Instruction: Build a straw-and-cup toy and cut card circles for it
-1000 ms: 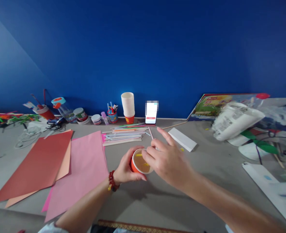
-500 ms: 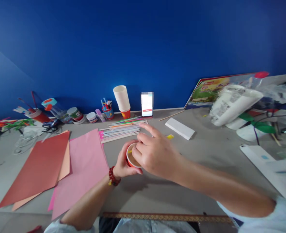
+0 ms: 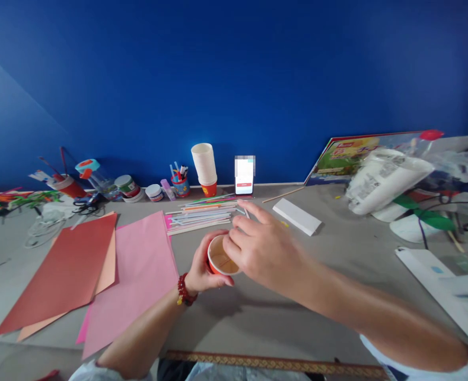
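Observation:
My left hand [image 3: 206,264] is wrapped around an orange-red paper cup [image 3: 214,268], thumb in front. The cup's open mouth tilts toward me and shows a tan inside with a thin line across it. Over the right side of the rim, my right hand [image 3: 261,243] is curled, its index finger stretched forward. A thin pale stick [image 3: 246,212] shows between its fingers; the lower end is hidden by the hand. Just beyond the hands lie several thin coloured sticks [image 3: 202,216].
Pink paper [image 3: 138,264] and red paper [image 3: 67,264] lie to the left. At the back stand stacked paper cups [image 3: 203,161], a phone [image 3: 244,177], a pen cup [image 3: 180,186] and small jars [image 3: 153,192]. A folded white paper [image 3: 297,216] and plastic-wrapped cups [image 3: 388,180] are on the right.
My right hand has shifted slightly right, uncovering more of the cup's mouth. The yellow bit seen inside the cup is no longer visible. The view has tipped up a little.

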